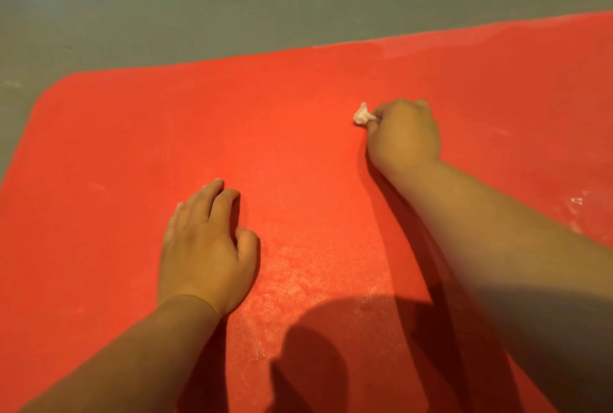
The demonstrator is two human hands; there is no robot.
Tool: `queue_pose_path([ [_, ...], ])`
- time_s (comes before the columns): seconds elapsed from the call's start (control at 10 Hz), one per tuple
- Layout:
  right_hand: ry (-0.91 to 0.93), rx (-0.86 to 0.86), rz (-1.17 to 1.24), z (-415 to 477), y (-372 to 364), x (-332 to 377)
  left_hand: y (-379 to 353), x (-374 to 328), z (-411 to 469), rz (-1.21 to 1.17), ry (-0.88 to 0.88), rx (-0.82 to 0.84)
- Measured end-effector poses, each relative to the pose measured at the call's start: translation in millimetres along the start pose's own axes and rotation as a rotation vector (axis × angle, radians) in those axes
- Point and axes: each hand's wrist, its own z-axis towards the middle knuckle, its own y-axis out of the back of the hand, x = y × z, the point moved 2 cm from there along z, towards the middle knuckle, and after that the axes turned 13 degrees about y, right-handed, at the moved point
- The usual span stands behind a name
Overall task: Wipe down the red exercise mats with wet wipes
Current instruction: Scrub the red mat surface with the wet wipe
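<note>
Right hand [403, 135] gripping crumpled wipe [363, 115] on red mat [166, 134], left hand [205, 246] flat, fingers relaxed

Two bare hands low and forward, the left planted, the right gripping

The left hand [205, 246] rests palm down on the red mat [132, 147], its fingers close together and slightly bent, the thumb tucked in beside them; the left forearm [132, 353] runs back to the lower left corner. The right hand [403, 137] reaches further out, knuckles up, its fingers curled and pinching a small white wad of wipe [363, 115] that pokes out at the thumb side; the right forearm [514, 246] stretches in from the lower right, blurred near the camera
</note>
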Motion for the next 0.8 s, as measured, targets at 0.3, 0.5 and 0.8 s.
queue_pose_path([
  [0.3,0.394,0.008,0.117,-84.4,14.5,20.7,-1.8,0.2,0.1,0.004,0.001,0.001],
  [0.5,-0.105,-0.122,-0.014,-11.3,20.5,-86.5,-3.0,-0.8,2.2,0.003,-0.009,0.001],
  [0.8,0.417,0.012,0.191,-45.2,-0.3,45.6,-3.8,1.1,3.8,0.006,-0.015,-0.009],
])
